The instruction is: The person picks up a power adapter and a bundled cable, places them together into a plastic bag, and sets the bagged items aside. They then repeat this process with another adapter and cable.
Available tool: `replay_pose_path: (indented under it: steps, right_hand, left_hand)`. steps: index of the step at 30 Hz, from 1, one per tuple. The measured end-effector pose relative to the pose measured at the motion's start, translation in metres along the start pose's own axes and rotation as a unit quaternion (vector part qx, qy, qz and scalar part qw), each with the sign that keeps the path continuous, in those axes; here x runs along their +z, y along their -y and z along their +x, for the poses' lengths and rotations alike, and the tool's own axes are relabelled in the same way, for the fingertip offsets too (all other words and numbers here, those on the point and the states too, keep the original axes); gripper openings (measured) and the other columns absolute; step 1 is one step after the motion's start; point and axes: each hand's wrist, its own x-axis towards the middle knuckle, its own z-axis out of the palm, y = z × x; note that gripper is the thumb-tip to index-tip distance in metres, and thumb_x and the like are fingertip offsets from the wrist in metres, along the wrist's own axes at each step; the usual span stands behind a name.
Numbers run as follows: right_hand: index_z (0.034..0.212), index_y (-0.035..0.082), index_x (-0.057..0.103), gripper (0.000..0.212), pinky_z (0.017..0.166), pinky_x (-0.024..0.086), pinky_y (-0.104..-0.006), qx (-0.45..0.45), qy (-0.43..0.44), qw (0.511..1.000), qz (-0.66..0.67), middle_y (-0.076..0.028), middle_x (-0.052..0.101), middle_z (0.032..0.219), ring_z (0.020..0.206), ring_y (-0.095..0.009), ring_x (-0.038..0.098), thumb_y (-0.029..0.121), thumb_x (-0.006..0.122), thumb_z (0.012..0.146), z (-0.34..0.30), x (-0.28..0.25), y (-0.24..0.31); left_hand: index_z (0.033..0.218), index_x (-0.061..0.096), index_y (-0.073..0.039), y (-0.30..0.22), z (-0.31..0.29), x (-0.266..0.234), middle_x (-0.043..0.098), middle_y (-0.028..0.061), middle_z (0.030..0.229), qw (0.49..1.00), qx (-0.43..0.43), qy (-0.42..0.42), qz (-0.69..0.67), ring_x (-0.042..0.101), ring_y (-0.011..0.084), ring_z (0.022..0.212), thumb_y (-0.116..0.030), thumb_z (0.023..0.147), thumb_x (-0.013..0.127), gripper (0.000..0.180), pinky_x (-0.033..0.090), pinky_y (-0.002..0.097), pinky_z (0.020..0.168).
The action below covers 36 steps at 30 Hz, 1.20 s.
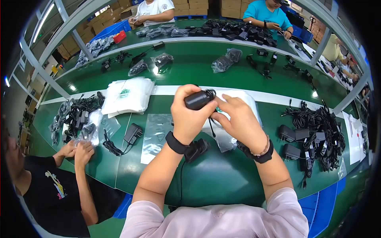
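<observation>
Over glossy green workbench (pixel 214 182), 1 blk rounded plastic adapter (pixel 194 101) is clamped in L hand (pixel 188 119), R hand (pixel 243 119) at thin blk coiled cord (pixel 211 94), pinch unclear; loops are prob. best kept snug.

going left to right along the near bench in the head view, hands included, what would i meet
left pile of black cables → stack of white bags → left hand → right hand → right pile of black cables → white sheet
</observation>
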Motion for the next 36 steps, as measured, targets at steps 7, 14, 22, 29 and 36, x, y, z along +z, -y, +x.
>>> replay_pose_path:
  steps: [7,14,22,29,36]
  right_hand:
    - [0.106,0.0,0.056,0.023,0.073,0.051,-0.0313,0.322,0.029,0.531,0.783,-0.008,0.062,0.096,0.08,-0.019,0.061,0.014,0.052,0.089,-0.001,0.021,-0.008]
    - [0.119,-0.004,0.048,0.033,0.08,0.049,-0.0307,0.272,-0.138,0.625,0.719,-0.01,0.06,0.103,0.091,-0.018,0.059,0.014,0.043,0.092,-0.003,0.031,-0.002]
    - [0.128,-0.003,0.04,0.039,0.09,0.042,-0.0311,0.247,-0.094,0.594,0.76,-0.012,0.051,0.118,0.105,-0.019,0.051,0.008,0.034,0.091,0.002,0.024,0.007]
    - [0.134,-0.004,0.031,0.046,0.093,0.039,-0.03,0.139,-0.093,0.888,0.429,-0.014,0.047,0.124,0.112,-0.021,0.048,0.004,0.04,0.089,-0.011,0.049,0.003]
    - [0.133,-0.004,0.033,0.064,0.094,0.038,-0.0315,0.05,-0.209,0.92,0.328,-0.017,0.052,0.118,0.11,-0.023,0.05,0.009,0.064,0.077,-0.012,0.038,0.022]
  left_hand:
    - [0.093,0.045,-0.008,-0.044,-0.013,-0.018,0.063,0.0193,0.095,0.882,0.449,0.069,0.126,0.064,0.0236,0.083,0.002,0.06,0.077,0.046,0.05,0.0301,0.069]
    - [0.099,0.044,-0.006,-0.023,-0.019,0.008,0.062,0.0103,0.086,0.981,0.157,-0.005,-0.112,0.061,0.0146,0.078,-0.002,0.062,0.077,0.05,0.05,0.0264,0.066]
    - [0.098,0.044,-0.005,-0.015,0.0,-0.005,0.059,0.0046,0.08,0.995,0.02,-0.024,-0.095,0.058,0.0096,0.068,-0.004,0.062,0.077,0.049,0.05,0.023,0.058]
    - [0.099,0.045,-0.005,-0.018,-0.008,0.007,0.058,0.0069,0.086,0.981,-0.033,-0.044,-0.185,0.059,0.0113,0.073,-0.001,0.064,0.074,0.046,0.051,0.0242,0.061]
    - [0.101,0.045,-0.004,-0.034,-0.011,0.021,0.057,0.0064,0.092,0.961,-0.092,-0.025,-0.259,0.056,0.0126,0.081,-0.002,0.066,0.073,0.044,0.051,0.0267,0.071]
